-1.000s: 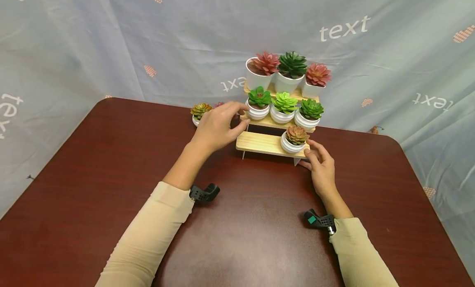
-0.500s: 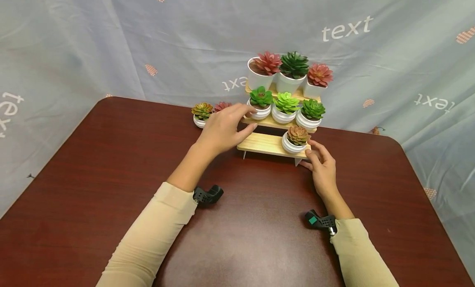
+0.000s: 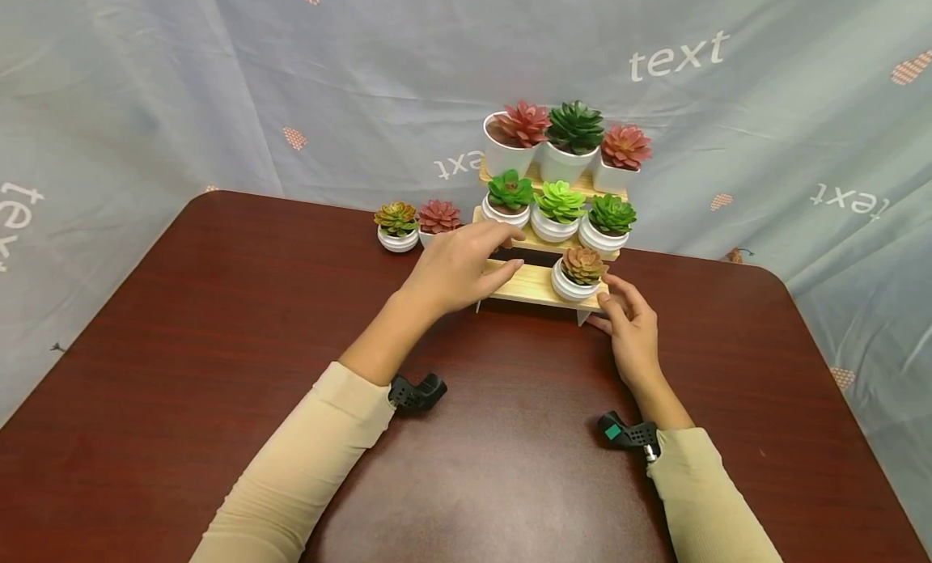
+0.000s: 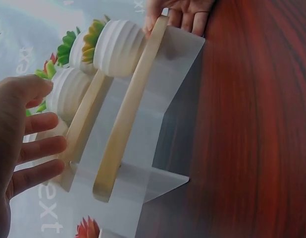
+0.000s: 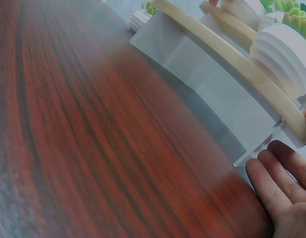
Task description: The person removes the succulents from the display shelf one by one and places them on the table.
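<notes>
A three-tier plant stand (image 3: pixel 526 283) with pale wooden shelves and translucent legs stands at the back of the table. On its bottom shelf, toward the right end, sits a brownish-orange succulent in a ribbed white pot (image 3: pixel 571 285). My left hand (image 3: pixel 455 265) hovers before the left part of the lower shelves, thumb and fingers apart and holding nothing; the left wrist view shows the spread fingers near the middle-tier pots (image 4: pixel 69 94). My right hand (image 3: pixel 632 336) grips the right end of the bottom shelf, with several fingers (image 5: pixel 272 188) beside the leg.
Larger potted succulents (image 3: pixel 571 162) fill the top tier, and green ones (image 3: pixel 557 226) line the middle tier. Left of the stand, a yellow-orange succulent (image 3: pixel 397 223) and a pink one (image 3: pixel 439 215) stand on the dark red table (image 3: pixel 218 328). A grey printed curtain (image 3: pixel 364 86) hangs behind.
My left hand has moved rightward and slightly down, from beside the stand to in front of its left part, uncovering the pink succulent. My right hand has stayed on the shelf end.
</notes>
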### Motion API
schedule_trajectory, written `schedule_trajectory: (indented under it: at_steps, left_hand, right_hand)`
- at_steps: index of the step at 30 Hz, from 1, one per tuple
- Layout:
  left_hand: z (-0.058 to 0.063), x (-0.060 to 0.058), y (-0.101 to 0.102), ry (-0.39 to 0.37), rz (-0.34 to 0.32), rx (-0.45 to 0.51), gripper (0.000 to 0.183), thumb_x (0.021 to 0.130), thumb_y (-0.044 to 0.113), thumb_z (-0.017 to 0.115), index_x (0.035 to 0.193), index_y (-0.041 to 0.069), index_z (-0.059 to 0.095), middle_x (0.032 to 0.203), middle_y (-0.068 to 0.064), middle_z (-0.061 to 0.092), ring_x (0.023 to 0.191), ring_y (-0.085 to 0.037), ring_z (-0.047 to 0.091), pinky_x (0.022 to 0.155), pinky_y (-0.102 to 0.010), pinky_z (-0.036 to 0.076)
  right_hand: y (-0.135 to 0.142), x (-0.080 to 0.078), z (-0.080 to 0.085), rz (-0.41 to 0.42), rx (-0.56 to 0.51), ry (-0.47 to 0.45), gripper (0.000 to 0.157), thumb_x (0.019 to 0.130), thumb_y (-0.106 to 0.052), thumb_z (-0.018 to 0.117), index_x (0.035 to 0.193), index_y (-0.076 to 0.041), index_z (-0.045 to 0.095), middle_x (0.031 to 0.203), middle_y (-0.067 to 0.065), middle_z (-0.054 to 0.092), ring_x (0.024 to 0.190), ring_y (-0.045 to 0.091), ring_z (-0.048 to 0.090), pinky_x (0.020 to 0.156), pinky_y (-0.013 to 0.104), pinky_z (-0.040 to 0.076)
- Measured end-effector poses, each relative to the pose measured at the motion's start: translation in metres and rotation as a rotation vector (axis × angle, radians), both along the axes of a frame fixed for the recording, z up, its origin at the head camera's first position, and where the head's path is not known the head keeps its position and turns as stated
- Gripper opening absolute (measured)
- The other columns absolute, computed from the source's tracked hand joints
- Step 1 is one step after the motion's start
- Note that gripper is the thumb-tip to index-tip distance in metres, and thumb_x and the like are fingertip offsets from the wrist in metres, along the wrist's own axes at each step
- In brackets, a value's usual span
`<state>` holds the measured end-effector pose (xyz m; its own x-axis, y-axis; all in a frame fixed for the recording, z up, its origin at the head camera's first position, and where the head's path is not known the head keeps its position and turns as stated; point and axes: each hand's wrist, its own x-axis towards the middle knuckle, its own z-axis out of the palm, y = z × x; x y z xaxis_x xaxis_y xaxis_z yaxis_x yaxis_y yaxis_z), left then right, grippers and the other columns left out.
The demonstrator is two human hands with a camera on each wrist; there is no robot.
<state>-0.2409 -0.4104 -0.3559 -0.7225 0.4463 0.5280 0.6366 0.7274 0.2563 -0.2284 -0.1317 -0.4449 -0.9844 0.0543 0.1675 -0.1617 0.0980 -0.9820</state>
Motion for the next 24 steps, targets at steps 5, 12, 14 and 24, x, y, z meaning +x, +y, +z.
schedule_trajectory:
  at_steps: [5, 12, 14, 24]
  left_hand:
    - [-0.004, 0.000, 0.006, -0.016, -0.029, -0.032, 0.031, 0.097, 0.035, 0.067, 0.124, 0.020, 0.066, 0.112, 0.002, 0.073, 0.099, -0.017, 0.072, 0.070, -0.038, 0.057]
    - [-0.009, 0.001, 0.013, -0.098, -0.033, -0.087, 0.038, 0.096, 0.039, 0.067, 0.130, 0.023, 0.062, 0.121, 0.003, 0.072, 0.106, -0.017, 0.071, 0.074, -0.042, 0.058]
    - [-0.011, 0.001, 0.015, -0.123, -0.033, -0.104, 0.041, 0.096, 0.039, 0.067, 0.133, 0.022, 0.061, 0.123, 0.004, 0.071, 0.107, -0.017, 0.070, 0.075, -0.042, 0.057]
    - [-0.016, 0.000, 0.020, -0.130, -0.030, -0.155, 0.043, 0.096, 0.040, 0.067, 0.134, 0.021, 0.060, 0.123, 0.002, 0.070, 0.109, -0.018, 0.070, 0.076, -0.042, 0.057]
  right_hand:
    - [0.000, 0.000, 0.000, 0.001, -0.008, 0.001, 0.035, 0.105, -0.012, 0.053, 0.139, -0.005, 0.056, 0.103, -0.007, 0.066, 0.098, 0.005, 0.067, 0.078, 0.023, 0.061]
    - [0.000, 0.000, 0.000, 0.004, -0.008, 0.002, 0.034, 0.105, -0.013, 0.053, 0.138, -0.005, 0.056, 0.103, -0.007, 0.066, 0.097, 0.005, 0.068, 0.078, 0.023, 0.061]
    - [0.001, 0.000, -0.001, 0.004, -0.009, 0.003, 0.034, 0.105, -0.013, 0.053, 0.138, -0.005, 0.057, 0.102, -0.007, 0.067, 0.097, 0.005, 0.068, 0.078, 0.023, 0.061]
    - [0.000, 0.000, -0.001, 0.001, -0.004, 0.007, 0.035, 0.105, -0.013, 0.053, 0.139, -0.004, 0.056, 0.101, -0.006, 0.065, 0.096, 0.005, 0.068, 0.078, 0.023, 0.061]
